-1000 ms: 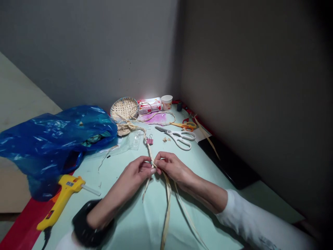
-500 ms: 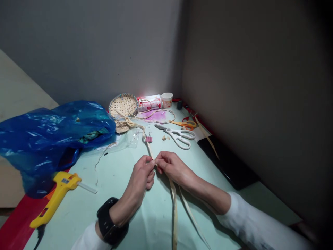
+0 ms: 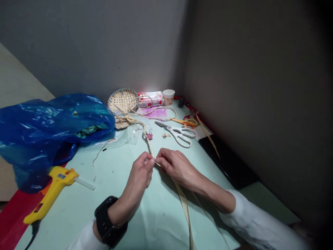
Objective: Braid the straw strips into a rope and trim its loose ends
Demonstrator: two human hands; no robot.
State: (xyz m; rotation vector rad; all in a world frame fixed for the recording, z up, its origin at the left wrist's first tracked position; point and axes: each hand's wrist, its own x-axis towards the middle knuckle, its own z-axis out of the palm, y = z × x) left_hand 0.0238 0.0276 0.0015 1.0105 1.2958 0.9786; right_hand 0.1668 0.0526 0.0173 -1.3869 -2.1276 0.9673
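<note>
The braid (image 3: 148, 144) lies on the table (image 3: 117, 180) just left of the scissors (image 3: 179, 133). Its long axis runs from a small woven coil (image 3: 121, 122) far left of the scissors, bends, then comes straight towards the person, ending at the hands in front of the scissors. From there, loose flat strips (image 3: 185, 205) trail on towards the near table edge, angled slightly right.

The left hand (image 3: 140, 175) pinches the braid's near end between thumb and forefinger, its other fingers curled in. The right hand (image 3: 174, 166) meets it fingertip to fingertip, closed on the same spot where the strips begin.

A pink clip (image 3: 149, 135) sits beside the braid, left of the scissors. Behind the scissors stand a round basket (image 3: 123, 99) and a cup (image 3: 168, 97). Far left of the scissors lie a blue bag (image 3: 52, 121) and, nearer the person, a yellow glue gun (image 3: 49, 192).

The table top is pale green and matte. It is set into a corner of plain grey walls (image 3: 104, 45), and the right wall is in shadow.
</note>
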